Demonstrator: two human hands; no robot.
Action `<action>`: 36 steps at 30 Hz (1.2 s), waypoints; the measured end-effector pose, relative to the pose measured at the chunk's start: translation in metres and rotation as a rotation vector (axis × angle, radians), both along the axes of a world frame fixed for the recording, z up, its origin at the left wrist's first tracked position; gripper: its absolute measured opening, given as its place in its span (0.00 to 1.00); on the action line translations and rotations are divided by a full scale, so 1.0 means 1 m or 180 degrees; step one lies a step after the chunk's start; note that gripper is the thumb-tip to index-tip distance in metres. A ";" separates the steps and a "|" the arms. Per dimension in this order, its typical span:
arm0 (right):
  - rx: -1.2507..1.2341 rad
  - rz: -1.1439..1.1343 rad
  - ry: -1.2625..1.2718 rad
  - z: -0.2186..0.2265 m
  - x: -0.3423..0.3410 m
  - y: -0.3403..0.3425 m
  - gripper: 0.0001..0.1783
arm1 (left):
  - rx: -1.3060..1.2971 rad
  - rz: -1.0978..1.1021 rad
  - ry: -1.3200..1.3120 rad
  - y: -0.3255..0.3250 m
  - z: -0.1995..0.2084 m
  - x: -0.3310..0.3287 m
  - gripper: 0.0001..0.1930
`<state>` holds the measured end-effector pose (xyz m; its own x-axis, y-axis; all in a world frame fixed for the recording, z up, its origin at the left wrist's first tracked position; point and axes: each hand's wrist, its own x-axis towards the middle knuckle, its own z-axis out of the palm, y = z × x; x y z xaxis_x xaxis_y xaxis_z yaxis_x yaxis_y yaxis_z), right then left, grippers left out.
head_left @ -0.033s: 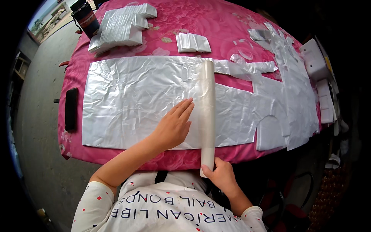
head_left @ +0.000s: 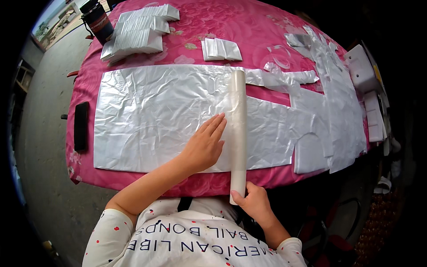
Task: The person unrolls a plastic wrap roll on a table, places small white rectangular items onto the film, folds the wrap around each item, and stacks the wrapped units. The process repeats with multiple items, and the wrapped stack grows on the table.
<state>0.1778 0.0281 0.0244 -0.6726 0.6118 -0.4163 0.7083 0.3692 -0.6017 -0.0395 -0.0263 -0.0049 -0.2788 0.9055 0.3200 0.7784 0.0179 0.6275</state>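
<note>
A stack of thin, whitish plastic bags (head_left: 138, 111) lies spread across the table, its surface wrinkled and shiny. Across it, running away from me, lies a long pale tube (head_left: 239, 138), whose near end juts past the table edge. My right hand (head_left: 254, 202) grips that near end, thumb on top and fingers around the side. Flat on the plastic, just left of the tube, rests my left hand (head_left: 207, 142); its fingers are stretched out and hold nothing. The fingertips come close to the tube; whether they touch it I cannot tell.
Folded white plastic bundles (head_left: 138, 38) and a smaller folded stack (head_left: 221, 49) sit at the back. A dark bottle (head_left: 97, 22) stands far left, with a black phone-like slab (head_left: 81, 127) nearer. Plastic scraps (head_left: 340, 98) cover the right side of the pink tablecloth (head_left: 213, 20), beside white containers (head_left: 362, 64).
My left hand has slid slightly right along the plastic, nearer the tube. The right hand and the tube look nearly unchanged.
</note>
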 end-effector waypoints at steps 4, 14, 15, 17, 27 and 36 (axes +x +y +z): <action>-0.0289 0.0089 -0.0209 0.008 -0.002 0.007 0.25 | -0.0385 0.0099 0.0523 0.012 -0.024 0.015 0.29; -0.0339 0.0080 0.0445 -0.016 -0.130 0.133 0.41 | -0.0581 0.0083 0.1042 0.014 -0.025 0.017 0.32; -0.0541 -0.0192 0.0681 -0.024 -0.147 0.148 0.41 | -0.0577 0.0055 0.1023 0.016 -0.024 0.017 0.32; -0.1532 -0.0734 0.1171 -0.017 -0.178 0.158 0.32 | -0.0621 0.0065 0.0981 0.014 -0.022 0.015 0.32; -0.3639 -0.2155 0.4487 -0.052 -0.195 0.237 0.12 | -0.0590 0.0081 0.1029 0.012 -0.020 0.016 0.32; -0.2291 -0.2505 0.5725 0.025 -0.074 0.382 0.18 | -0.0560 0.0138 0.1097 0.012 -0.023 0.017 0.33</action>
<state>0.1038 0.4098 0.0499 -0.2477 0.9688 0.0109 -0.8352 -0.2079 -0.5091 -0.0225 -0.0139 -0.0281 -0.2212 0.9446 0.2425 0.9393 0.1394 0.3136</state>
